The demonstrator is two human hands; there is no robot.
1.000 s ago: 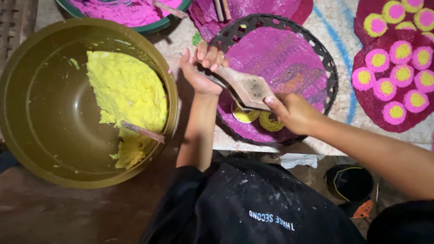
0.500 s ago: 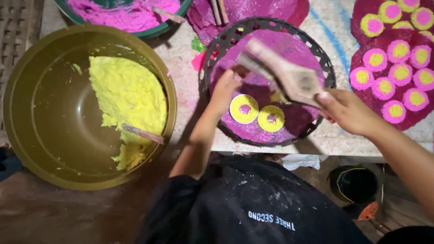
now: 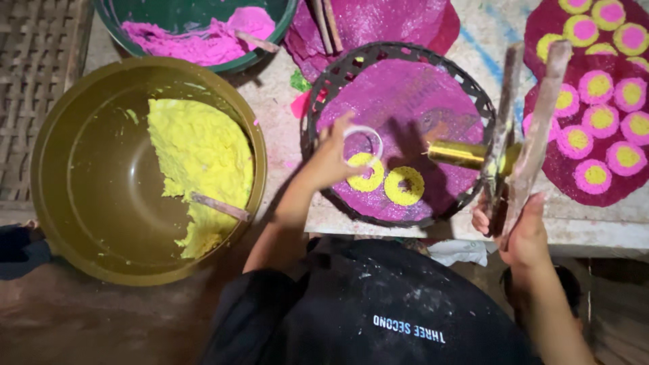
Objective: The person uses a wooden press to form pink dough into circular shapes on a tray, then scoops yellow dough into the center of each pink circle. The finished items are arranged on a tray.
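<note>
Pinching a thin white ring mould (image 3: 363, 140) over the yellow rings (image 3: 385, 179) on the purple-lined basket tray (image 3: 399, 61), the left hand (image 3: 331, 159) grips its light, probably bendable rim, while the right hand (image 3: 520, 233) clasps a wooden press (image 3: 524, 135).

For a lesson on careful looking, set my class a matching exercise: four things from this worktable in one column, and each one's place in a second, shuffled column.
Things
1. Yellow dough
2. Pink dough
3. White ring mould
4. Wooden press tool with brass cylinder

Places
A. in the right hand
B. in the olive plastic basin
C. at the left hand fingertips
D. in the green bowl

Pairs: 1-B, 2-D, 3-C, 4-A
</note>
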